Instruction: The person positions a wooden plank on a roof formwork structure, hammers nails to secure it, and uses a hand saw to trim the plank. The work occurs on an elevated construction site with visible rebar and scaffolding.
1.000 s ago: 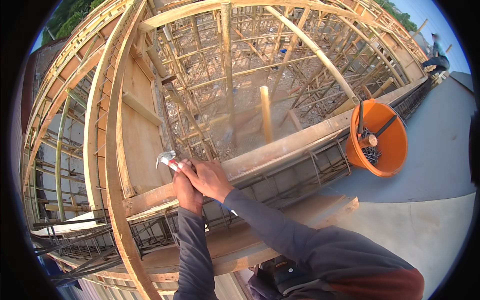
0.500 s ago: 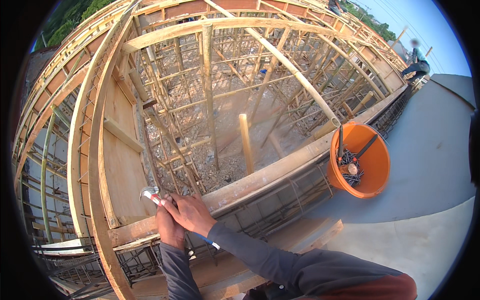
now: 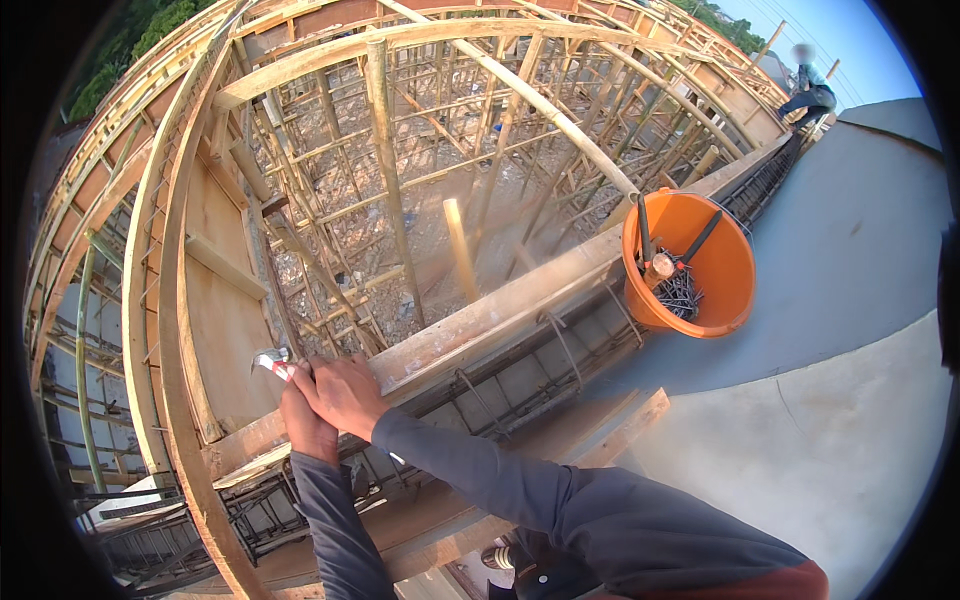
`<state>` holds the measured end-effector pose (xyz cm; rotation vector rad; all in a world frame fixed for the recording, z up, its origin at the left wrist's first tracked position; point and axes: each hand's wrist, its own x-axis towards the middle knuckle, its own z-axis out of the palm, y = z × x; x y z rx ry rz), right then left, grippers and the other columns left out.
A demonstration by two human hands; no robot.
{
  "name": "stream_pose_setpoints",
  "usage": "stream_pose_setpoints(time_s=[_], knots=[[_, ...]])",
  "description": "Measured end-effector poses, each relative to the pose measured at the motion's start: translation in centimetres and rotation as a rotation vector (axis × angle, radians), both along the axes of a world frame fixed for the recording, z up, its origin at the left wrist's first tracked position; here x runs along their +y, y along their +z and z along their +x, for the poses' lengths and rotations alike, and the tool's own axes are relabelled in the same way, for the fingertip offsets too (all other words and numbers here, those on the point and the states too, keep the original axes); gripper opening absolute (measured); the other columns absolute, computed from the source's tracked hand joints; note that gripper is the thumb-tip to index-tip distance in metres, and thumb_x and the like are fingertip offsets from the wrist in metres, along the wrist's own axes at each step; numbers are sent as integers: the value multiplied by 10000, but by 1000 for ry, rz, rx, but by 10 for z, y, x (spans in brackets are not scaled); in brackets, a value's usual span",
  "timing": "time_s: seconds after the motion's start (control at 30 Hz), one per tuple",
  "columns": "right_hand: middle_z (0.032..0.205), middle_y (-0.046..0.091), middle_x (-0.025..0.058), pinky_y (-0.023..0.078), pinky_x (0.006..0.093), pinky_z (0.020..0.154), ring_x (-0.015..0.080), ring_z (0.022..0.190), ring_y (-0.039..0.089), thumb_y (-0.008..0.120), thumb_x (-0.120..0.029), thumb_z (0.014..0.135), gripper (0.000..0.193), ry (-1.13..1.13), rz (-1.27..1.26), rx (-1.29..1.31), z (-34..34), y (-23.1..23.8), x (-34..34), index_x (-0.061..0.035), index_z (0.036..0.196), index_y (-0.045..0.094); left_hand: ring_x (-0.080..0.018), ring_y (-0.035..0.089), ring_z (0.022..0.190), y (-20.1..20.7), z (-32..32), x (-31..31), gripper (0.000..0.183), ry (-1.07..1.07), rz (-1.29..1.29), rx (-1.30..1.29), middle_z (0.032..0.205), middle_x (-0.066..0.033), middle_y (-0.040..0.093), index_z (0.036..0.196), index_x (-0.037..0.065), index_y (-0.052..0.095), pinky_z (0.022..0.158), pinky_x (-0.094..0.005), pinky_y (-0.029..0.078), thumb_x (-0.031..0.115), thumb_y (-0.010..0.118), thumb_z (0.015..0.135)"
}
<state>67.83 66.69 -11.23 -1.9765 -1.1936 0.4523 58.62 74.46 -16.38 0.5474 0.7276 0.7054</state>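
A claw hammer (image 3: 272, 362) with a pale metal head and red-and-white neck sticks out past my fingers. My right hand (image 3: 343, 393) is closed around its handle, whose end shows below my right wrist. Pressed against it, my left hand (image 3: 309, 425) is also closed, with its fingertips partly covered by the right hand; what it pinches, if anything, is hidden. Both hands are over the left end of a long timber beam (image 3: 480, 318), the top edge of the formwork.
An orange bucket (image 3: 735, 290) holds many nails and dark-handled tools, beside a grey concrete slab (image 3: 800, 400). Tied rebar (image 3: 540, 370) runs along the beam. Beyond it, bamboo and timber props (image 3: 390, 150) stand over rubble. A person (image 3: 808, 92) crouches at the far right.
The view has shifted, so the bucket, beam and hands all sit further left in the picture. My hands stay together around the hammer, with little change in their pose.
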Motion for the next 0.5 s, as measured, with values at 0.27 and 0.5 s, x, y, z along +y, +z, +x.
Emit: stream_pose_setpoints(time_s=[0.27,0.5], knots=[[983,753,197,438,492,869,396,925,701,495,-387,1115,418,23,20,64,1,7,-13,-17,1141,688,-183,658,959,29,1,-18,121,40,-85,79,1060,-38,674,1142,57,627,845,-346,564,159,576,1102],[1051,738,187,442,453,882,347,964,694,543,-359,1106,408,98,9,73,-1,21,-27,15,1219,661,-141,622,880,47,-5,-34,103,46,-121,137,968,-8,624,1133,61,613,768,-314,543,154,576,1107]])
